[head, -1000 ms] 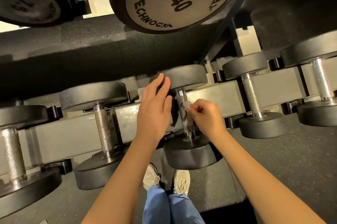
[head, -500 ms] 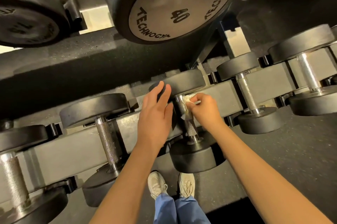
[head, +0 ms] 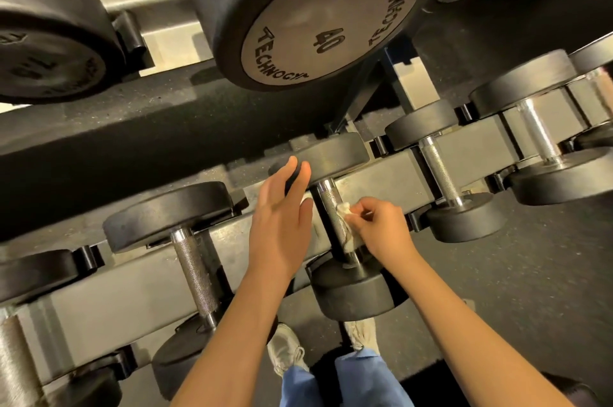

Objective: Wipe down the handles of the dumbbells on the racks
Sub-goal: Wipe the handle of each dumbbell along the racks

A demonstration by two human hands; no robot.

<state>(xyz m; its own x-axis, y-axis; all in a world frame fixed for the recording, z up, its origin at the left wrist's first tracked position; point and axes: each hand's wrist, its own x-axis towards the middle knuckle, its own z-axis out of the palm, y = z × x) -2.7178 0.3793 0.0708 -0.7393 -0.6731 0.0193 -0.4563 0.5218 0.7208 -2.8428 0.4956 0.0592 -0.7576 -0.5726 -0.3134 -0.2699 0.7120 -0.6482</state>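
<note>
Right hand (head: 381,227) pinches the cloth (head: 344,208), which has slid from the top of the handle (head: 327,199) to its lower half, so this wipe is probably nearly done. Left hand (head: 280,224), fingers straight, steadies the dumbbell head (head: 335,154) on the lower rack (head: 391,174).

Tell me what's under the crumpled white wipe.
The knurled steel handle of the black dumbbell; the right hand presses the crumpled white wipe on it. The covered stretch of handle is hidden.

a gym, the free-weight corner — rows of black dumbbells (head: 166,211) with knurled steel handles (head: 195,270) sit in the cradles of a grey rack (head: 109,287), a big one (head: 328,18) above stamped 40, and speckled rubber floor (head: 530,274) lies underfoot.
</note>
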